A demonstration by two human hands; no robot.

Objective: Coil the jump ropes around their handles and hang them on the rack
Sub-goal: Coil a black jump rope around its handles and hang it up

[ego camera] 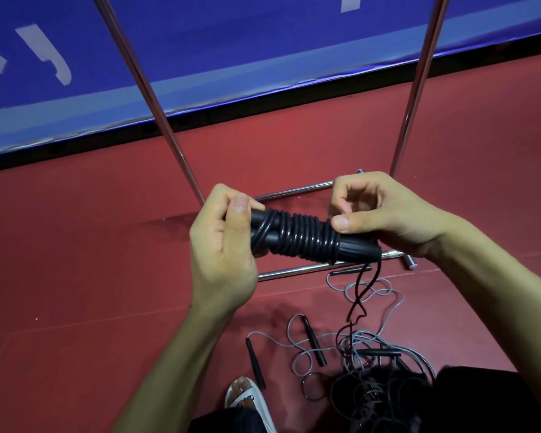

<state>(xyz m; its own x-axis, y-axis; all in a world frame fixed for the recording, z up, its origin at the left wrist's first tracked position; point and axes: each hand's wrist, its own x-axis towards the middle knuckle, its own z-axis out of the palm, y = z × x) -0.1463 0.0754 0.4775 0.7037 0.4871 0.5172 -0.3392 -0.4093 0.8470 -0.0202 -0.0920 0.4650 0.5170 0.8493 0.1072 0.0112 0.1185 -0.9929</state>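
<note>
Floor [75, 245]: red matte sports surface, faintly seamed. Behind it, a blue banner [231, 42] with a black base strip; white lettering is seen only in fragments and cannot be read.

Rack [147, 89]: polished chrome tubing, two slanted uprights and low base rails, stood on the floor.

Jump rope [303, 235]: glossy black cord wound in tight ribbed turns around two black cylindrical handles, held in mid-air before the rack base. Its near-left end is gripped by the left hand [222, 245]; the right end is pinched by the right hand [381, 214], thumb laid on the coil. A loose tail [361, 295] hangs down.

Rope pile [356, 348]: tangled grey and black cords with slim black handles, on the floor below. White sandal [250, 398] beside it.
</note>
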